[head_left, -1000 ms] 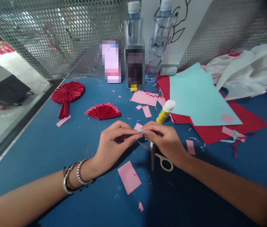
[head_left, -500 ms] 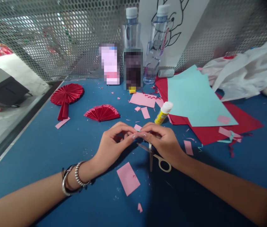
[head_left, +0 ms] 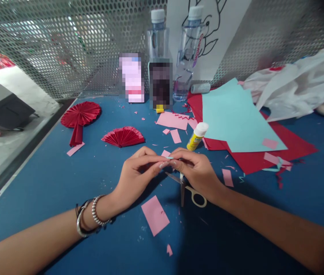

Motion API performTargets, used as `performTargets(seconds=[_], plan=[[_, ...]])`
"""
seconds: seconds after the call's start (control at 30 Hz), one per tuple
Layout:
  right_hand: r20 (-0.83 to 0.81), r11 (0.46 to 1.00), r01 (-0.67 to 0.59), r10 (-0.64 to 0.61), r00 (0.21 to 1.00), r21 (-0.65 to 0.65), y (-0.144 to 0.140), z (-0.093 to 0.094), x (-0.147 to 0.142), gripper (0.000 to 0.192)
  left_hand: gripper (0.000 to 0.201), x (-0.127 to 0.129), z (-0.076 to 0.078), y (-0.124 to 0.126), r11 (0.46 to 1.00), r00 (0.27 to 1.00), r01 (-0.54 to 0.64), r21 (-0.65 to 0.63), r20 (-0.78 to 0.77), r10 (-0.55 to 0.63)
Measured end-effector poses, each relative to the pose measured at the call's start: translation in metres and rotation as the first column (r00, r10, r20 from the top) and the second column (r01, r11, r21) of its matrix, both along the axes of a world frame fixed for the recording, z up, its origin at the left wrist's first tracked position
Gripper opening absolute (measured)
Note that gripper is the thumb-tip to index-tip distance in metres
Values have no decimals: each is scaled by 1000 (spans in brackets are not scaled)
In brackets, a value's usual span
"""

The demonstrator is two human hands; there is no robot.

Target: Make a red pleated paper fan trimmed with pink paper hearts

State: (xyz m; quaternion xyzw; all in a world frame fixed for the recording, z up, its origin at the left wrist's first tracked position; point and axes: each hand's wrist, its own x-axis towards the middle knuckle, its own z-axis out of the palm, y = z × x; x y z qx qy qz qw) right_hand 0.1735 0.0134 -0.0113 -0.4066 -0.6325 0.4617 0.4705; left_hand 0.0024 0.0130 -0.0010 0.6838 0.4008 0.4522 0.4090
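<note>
- Left hand [head_left: 137, 172] and right hand [head_left: 197, 172] meet fingertip to fingertip above the blue table [head_left: 49, 183], wrists low
- Both pinch a tiny pale strip [head_left: 170, 157], barely visible
- Scissors [head_left: 189, 189] lie under the right hand

Blue table [head_left: 49, 179]. Red pleated fans [head_left: 123, 136], far left. Pale teal sheet [head_left: 233, 118] over red paper [head_left: 290, 147], right. Pink scraps [head_left: 154, 214] near. Yellow glue stick [head_left: 196, 136], white cap. Cream-handled scissors [head_left: 192, 193].
</note>
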Motion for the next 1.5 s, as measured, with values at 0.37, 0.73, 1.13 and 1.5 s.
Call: performTargets(seconds=[0.37,0.73,1.13,1.5], plan=[[-29,992,-27,23,999,-123,-2,1,-4,12,8,2,2,4,987,998,-55,-148,20,59],[-60,994,-18,11,998,-108,0,-3,-3,8,12,5,2,3,949,995,16,-314,95,14],[72,992,-28,37,997,-120,-2,3,1,34,20,3,6,5,915,996,44,-400,92,-7],[300,826,-45,-153,942,562,-7,1,5,15,19,-14,11,29,606,935,350,-714,226,-273]])
